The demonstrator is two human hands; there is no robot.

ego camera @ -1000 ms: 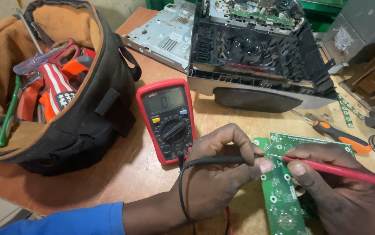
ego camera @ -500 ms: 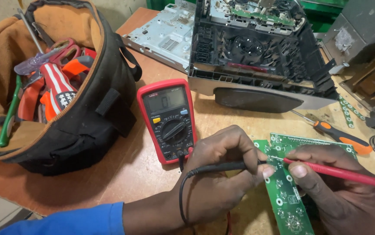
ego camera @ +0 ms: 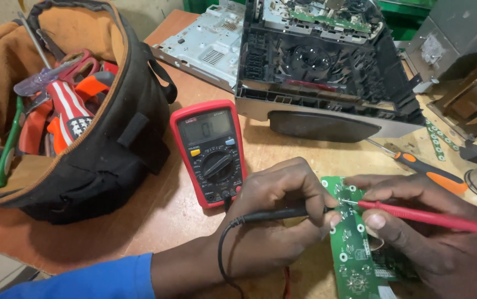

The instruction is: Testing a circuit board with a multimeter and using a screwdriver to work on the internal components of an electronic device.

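Tabletop [ego camera: 183,221]: circuit board [ego camera: 352,254] between hands

Left hand [ego camera: 282,213] curled in pinch grip; right hand [ego camera: 415,232] likewise, fingertips meeting.

Your left hand [ego camera: 274,213] pinches the black probe [ego camera: 282,213], its tip down on the green board [ego camera: 354,260]. Your right hand [ego camera: 421,232] holds the red probe [ego camera: 426,217] in a pencil grip, its tip touching the board's upper end just beside the black one. The red meter [ego camera: 210,152] lies flat on the bench [ego camera: 166,221], just left of the board and above your left hand, its black lead curling under your wrist. Farther left of the meter sits an open tool bag [ego camera: 66,111]. Behind the board stands a stripped black chassis [ego camera: 321,66], and an orange screwdriver [ego camera: 429,171] lies just beyond your right hand.
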